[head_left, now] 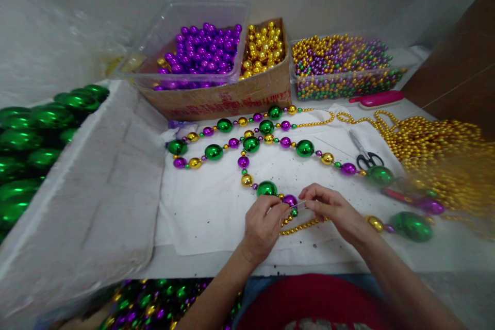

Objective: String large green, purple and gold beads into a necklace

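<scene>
My left hand and my right hand meet over a white cloth near the table's front edge. Both pinch a clear thread or small piece next to a purple bead and a small green bead. A string of tiny gold beads trails under my right fingers. A long strand of big green, purple and gold beads winds across the cloth behind my hands, with a large green bead just above my left hand.
Scissors lie right of the strand. A heap of gold bead strings fills the right. Behind stand a clear tub of purple beads, a cardboard box of gold beads, a tub of mixed small beads. Large green balls sit left.
</scene>
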Demonstrator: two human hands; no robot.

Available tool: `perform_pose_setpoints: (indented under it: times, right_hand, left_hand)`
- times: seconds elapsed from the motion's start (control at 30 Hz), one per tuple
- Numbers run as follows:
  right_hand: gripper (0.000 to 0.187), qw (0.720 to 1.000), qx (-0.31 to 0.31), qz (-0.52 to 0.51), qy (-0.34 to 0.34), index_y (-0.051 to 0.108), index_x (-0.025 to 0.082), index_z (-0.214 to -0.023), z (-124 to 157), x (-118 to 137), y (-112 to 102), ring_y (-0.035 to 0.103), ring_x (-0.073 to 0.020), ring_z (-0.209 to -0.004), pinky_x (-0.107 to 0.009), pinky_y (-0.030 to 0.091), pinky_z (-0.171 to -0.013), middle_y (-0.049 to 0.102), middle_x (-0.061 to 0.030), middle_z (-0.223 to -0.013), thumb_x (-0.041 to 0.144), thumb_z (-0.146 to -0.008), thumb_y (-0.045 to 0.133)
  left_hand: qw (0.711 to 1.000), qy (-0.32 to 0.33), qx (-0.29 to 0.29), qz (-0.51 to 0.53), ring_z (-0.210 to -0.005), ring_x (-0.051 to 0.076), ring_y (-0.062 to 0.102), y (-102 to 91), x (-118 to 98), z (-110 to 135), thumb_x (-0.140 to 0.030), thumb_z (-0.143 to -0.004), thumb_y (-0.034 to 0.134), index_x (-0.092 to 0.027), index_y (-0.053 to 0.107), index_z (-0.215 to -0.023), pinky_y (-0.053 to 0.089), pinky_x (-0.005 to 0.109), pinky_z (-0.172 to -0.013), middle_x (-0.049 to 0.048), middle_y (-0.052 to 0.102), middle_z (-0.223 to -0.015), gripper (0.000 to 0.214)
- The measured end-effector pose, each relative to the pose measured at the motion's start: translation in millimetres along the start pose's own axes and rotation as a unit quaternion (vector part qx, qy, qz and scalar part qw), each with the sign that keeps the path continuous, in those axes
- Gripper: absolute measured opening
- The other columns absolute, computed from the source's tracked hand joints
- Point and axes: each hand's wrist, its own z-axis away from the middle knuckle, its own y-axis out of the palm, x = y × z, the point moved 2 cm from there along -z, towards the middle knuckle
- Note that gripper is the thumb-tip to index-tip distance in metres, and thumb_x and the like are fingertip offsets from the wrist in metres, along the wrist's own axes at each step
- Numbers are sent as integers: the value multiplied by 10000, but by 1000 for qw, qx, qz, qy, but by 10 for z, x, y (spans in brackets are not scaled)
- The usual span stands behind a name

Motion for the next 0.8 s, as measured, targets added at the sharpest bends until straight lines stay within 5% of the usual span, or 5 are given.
perform_pose_setpoints:
  times: [0.13, 0.33, 0.53, 0.67, 0.8]
  right_hand:
    - [104, 980, 34, -184, 69, 583, 179, -815, 133, 70, -164, 474, -125, -698, -205, 269, -459, 585, -82, -1072, 266, -778, 629]
    - [131, 951, 57, -300, 54, 537, 194, -767, 188, -116, -42, 553, -190, -781, -220, 317, -496, 517, -23, -693, 289, -805, 619]
    - [136, 969, 26, -245, 11, 544, 178, -759, 196, -254, 54, 539, -164, -724, -285, 383, -700, 496, 1, -654, 265, -860, 570]
    - [122, 971, 32, -235, 19, 547, 188, -788, 196, -228, 84, 541, -178, -746, -303, 381, -734, 499, 3, -653, 286, -850, 584]
    - [156, 971, 49, -234, 25, 536, 193, -753, 228, -235, 185, 537, -190, -775, -339, 379, -819, 492, 1, -641, 309, -836, 600]
  left_hand:
    - [962, -165, 133, 171, -794, 166, 563, -8, 80, -25, -235, -886, 524, -159, 644, -813, 453, 291, -718, 56, 619, -817, 160]
    - [696, -462, 96, 541, -860, 157, 603, 35, 32, 101, -300, -851, 579, -146, 604, -752, 440, 295, -840, 49, 667, -860, 185]
    - [604, -503, -24, 618, -782, 112, 570, 82, -72, 221, -263, -805, 650, -143, 578, -727, 434, 253, -809, 12, 612, -817, 161]
    - [543, -479, -15, 690, -836, 134, 569, 97, -99, 239, -295, -821, 633, -152, 510, -716, 447, 318, -851, 38, 603, -948, 216]
    - [494, -483, -30, 722, -670, 96, 506, 101, -108, 256, -318, -824, 628, -179, 445, -720, 476, 340, -819, -32, 475, -691, 252]
